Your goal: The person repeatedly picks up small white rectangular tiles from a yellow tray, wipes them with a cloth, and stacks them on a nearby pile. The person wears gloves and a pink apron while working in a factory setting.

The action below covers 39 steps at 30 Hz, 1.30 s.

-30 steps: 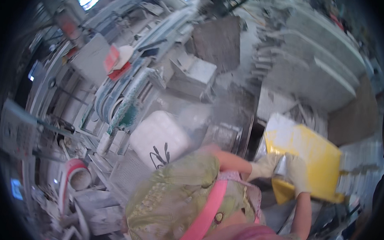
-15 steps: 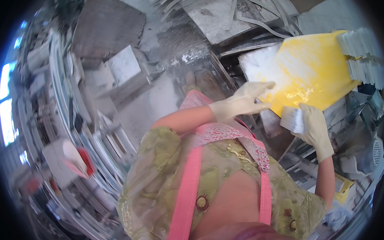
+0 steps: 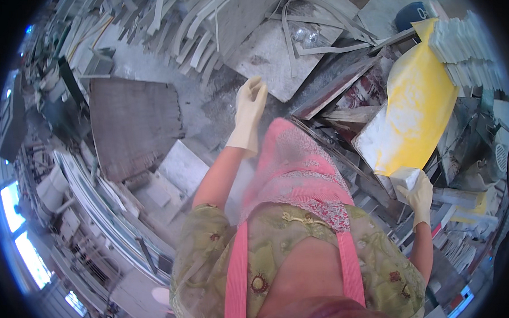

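My right hand (image 3: pixel 417 194), in a cream glove, is closed around a small block-like stack of white pieces (image 3: pixel 404 178) at the near corner of a yellow sheet (image 3: pixel 419 103). White powder is smeared over the sheet, which drapes over a work surface on my right. My left hand (image 3: pixel 249 108), also gloved, is raised in front of me, away from the sheet. Its fingers are loosely bent with a small gap between them, and nothing shows in them.
Rows of stacked white pieces (image 3: pixel 465 51) stand at the sheet's far right. Ahead lie a pale board (image 3: pixel 274 61) with curved strips (image 3: pixel 337 50) and wooden planks (image 3: pixel 338 89). A large brown board (image 3: pixel 135 127) and a white box-like piece (image 3: pixel 182 167) are at left.
My left hand has moved away from the sheet, to the left and forward. The right hand still grips the white stack, now slightly nearer me. My view has turned, and the yellow sheet appears narrower.
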### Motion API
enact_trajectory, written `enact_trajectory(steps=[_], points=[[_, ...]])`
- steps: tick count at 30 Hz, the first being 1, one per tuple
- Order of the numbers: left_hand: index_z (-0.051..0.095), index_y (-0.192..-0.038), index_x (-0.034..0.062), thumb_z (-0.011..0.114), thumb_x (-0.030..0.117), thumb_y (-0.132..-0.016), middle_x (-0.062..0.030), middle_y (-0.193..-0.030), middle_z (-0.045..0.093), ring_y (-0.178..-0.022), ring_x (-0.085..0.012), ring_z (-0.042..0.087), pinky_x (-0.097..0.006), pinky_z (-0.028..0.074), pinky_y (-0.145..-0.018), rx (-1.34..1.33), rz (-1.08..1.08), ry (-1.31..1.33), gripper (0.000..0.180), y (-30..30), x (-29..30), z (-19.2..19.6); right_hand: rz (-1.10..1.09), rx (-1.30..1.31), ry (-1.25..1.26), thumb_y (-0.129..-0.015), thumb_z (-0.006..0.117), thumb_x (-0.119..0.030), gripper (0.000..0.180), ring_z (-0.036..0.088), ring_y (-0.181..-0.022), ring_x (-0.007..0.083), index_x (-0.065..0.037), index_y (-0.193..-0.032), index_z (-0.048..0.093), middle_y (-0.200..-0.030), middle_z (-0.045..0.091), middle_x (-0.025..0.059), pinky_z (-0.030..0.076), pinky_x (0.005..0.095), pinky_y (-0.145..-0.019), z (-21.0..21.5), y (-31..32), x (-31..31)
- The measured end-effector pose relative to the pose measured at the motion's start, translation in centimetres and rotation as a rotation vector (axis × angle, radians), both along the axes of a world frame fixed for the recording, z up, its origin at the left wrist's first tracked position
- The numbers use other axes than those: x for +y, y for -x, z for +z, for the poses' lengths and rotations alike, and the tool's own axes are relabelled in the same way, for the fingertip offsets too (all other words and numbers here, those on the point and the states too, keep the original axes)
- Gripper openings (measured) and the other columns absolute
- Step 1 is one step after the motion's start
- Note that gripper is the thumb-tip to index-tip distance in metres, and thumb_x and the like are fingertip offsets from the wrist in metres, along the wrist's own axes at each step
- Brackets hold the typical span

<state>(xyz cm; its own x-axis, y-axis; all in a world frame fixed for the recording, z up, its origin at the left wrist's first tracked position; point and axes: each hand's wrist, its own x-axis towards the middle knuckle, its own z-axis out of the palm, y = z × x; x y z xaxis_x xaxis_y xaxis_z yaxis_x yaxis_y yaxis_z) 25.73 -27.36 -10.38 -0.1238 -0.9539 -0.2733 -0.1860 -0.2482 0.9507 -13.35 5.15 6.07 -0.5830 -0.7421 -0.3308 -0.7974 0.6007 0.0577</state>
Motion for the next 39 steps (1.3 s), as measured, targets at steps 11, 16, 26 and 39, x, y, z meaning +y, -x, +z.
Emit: enact_trajectory(steps=[11,16,26,39], points=[[0.053,-0.139,-0.0032,0.067,0.020,-0.095,-0.0159,-0.128,0.066,-0.121,-0.0223,0.062,-0.034,0.047,-0.102,-0.057,-0.195,0.104,0.052,2.8,-16.0,-2.6,0.139,0.057,-0.543,-0.053,0.089,-0.043,0.055,0.073,-0.087,0.0366,-0.005,-0.089,0.073,-0.089,0.073,0.0207,0.058,0.0433,-0.082,0.1,-0.4,-12.9],[0.056,-0.136,-0.0038,0.068,0.022,-0.094,-0.0165,-0.125,0.067,-0.118,-0.0224,0.063,-0.033,0.049,-0.098,-0.176,-0.281,-0.144,0.051,7.0,-27.4,-1.9,0.050,-0.128,-0.688,-0.071,0.074,-0.029,0.027,0.073,-0.090,0.0345,-0.011,-0.092,0.077,-0.089,0.074,0.0182,0.057,0.0429,-0.081,-2.3,1.3,-15.8],[0.054,-0.137,-0.0010,0.063,0.025,-0.099,-0.0122,-0.120,0.069,-0.114,-0.0184,0.064,-0.031,0.046,-0.101,-0.199,-0.328,-0.241,0.047,9.9,-41.3,11.4,-0.154,-0.380,-0.697,-0.052,0.093,-0.048,0.077,0.071,-0.107,0.0304,-0.015,-0.119,0.072,-0.111,0.074,0.0130,0.056,0.0401,-0.093,-2.4,3.9,-20.3],[0.063,-0.128,-0.0004,0.056,0.016,-0.102,-0.0116,-0.117,0.071,-0.109,-0.0177,0.067,-0.030,0.050,-0.098,-0.024,-0.121,0.019,0.032,13.1,-57.3,18.5,-0.420,-0.258,-0.182,-0.059,0.091,-0.052,0.097,0.068,-0.109,0.0404,-0.004,-0.134,0.054,-0.119,0.070,0.0224,0.055,0.0468,-0.092,-2.0,6.1,-40.3]])
